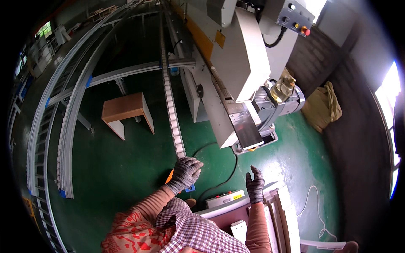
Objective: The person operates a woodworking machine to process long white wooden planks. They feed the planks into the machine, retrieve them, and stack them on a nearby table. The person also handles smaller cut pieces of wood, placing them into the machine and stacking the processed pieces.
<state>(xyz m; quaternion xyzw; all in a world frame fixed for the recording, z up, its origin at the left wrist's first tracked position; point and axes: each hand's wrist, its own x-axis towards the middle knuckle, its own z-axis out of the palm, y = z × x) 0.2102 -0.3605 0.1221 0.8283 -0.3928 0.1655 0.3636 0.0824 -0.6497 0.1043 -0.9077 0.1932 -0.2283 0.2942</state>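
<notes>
My left hand (pixel 184 173), in a grey striped glove, lies over the near end of a narrow roller track (pixel 171 107) with white rollers. Its fingers reach past the track to the right, slightly bent, and nothing shows in them. Farther right, my right hand (pixel 255 185) wears a matching glove. It is raised with thumb and fingers apart, holding nothing. Just below it stand long white profiles (pixel 280 217), beside a white-edged stand (pixel 223 208). A control box (pixel 225 199) with red buttons sits between my hands, lower down.
A large white machine (pixel 244 55) rises ahead, with a motor (pixel 291 101) on its right and a button panel (pixel 295 19) above. A wooden stool (pixel 126 107) and metal roller conveyors (pixel 67 126) stand left. Black cable (pixel 230 177) crosses the green floor; a sack (pixel 322 107) leans by the wall.
</notes>
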